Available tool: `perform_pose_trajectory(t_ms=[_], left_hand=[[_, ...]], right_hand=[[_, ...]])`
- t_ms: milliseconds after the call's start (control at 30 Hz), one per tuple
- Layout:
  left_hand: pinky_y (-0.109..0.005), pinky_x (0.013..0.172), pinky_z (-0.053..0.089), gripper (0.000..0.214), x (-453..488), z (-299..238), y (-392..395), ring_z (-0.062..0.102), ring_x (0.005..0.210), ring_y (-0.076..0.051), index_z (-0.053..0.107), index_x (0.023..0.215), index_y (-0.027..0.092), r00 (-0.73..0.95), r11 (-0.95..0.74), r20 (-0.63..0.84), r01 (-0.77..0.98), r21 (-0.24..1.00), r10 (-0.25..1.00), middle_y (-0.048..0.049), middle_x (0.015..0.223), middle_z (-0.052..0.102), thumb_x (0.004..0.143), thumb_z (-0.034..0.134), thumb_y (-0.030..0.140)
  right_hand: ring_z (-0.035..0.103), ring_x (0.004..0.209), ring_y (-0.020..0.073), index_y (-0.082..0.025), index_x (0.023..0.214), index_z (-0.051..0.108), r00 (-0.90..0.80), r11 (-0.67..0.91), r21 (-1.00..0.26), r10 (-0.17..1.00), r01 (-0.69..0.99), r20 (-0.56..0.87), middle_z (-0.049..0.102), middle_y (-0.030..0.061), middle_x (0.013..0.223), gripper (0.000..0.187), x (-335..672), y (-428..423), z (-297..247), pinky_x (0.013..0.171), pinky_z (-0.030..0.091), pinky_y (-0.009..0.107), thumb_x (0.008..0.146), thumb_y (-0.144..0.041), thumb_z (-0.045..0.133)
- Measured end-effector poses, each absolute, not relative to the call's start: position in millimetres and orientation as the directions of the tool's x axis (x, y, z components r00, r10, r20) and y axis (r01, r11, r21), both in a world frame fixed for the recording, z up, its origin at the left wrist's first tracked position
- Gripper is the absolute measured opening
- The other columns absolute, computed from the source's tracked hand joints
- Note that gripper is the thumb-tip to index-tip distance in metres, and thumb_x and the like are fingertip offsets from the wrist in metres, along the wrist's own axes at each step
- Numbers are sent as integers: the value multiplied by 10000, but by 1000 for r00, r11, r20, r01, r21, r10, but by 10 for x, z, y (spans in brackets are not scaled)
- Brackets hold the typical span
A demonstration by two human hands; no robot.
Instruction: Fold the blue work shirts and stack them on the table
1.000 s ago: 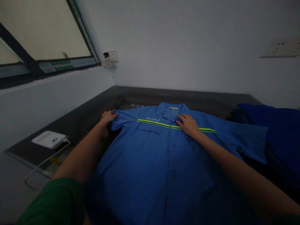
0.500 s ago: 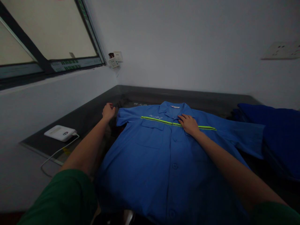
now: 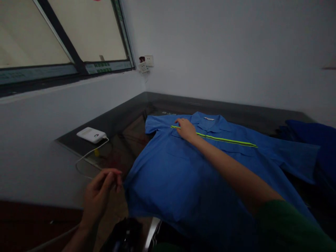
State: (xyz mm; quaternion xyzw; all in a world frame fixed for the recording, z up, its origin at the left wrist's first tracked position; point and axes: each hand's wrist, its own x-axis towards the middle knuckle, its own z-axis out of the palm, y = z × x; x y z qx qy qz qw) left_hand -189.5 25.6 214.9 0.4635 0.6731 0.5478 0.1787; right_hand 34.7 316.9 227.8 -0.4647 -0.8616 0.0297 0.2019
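Note:
A blue short-sleeved work shirt [image 3: 162, 175] is spread front up, collar away from me, with a yellow-green stripe [image 3: 231, 140] across its chest. My right hand [image 3: 187, 129] rests on the chest by the sleeve at left, fingers stretched over the stripe, covering the lettering there. To the left of the lower shirt, off the table edge, is my left hand [image 3: 101, 190]. Its fingers are curled together, apart from the cloth, with nothing visible in them. The near part of the shirt is in shadow, partly behind my right arm.
The shirt lies on a dark glossy table [image 3: 131, 122] against two walls. A white device [image 3: 91, 134] with a white cable [image 3: 88, 153] sits near its left edge. Darker blue folded cloth [image 3: 312, 138] is at right. Wall sockets [image 3: 145, 64] are in the corner beside the window [image 3: 89, 31].
My left hand has come back from beside the sleeve toward me, below the table edge. My right hand has slid left across the chest from the collar opening. The view has turned right.

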Motion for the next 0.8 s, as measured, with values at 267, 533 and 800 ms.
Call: perform_pose_trajectory(t_ms=[267, 533, 800], left_hand=[[-398, 957, 498, 250, -1642, 1042, -154, 582, 1099, -245, 486, 1079, 360, -679, 155, 197, 421, 894, 707, -49, 1122, 583, 869, 432, 484], [-412, 968, 498, 516, -1618, 735, -103, 593, 1145, -274, 481, 1192, 234, -695, 203, 6, 219, 954, 719, -120, 1213, 608, 804, 501, 574], [-291, 658, 542, 451, -1712, 1131, -335, 675, 739, -226, 657, 876, 182, -678, 225, 97, 371, 901, 729, -39, 786, 711, 764, 558, 607]], right_hand=[[424, 1212, 308, -186, 1284, 481, -465, 519, -272, 852, 810, 243, 493, 150, 1339, 461, -988, 2920, 2091, 894, 442, 417, 840, -261, 579], [410, 1249, 281, -144, 1228, 545, -441, 513, -120, 817, 850, 372, 479, 176, 1381, 355, -1162, 3214, 1968, 971, 364, 447, 920, -123, 371], [617, 1054, 281, -139, 1085, 648, -158, 269, -501, 955, 823, 252, 665, 166, 1110, 310, -717, 3610, 2347, 897, 463, 391, 929, -254, 406]])
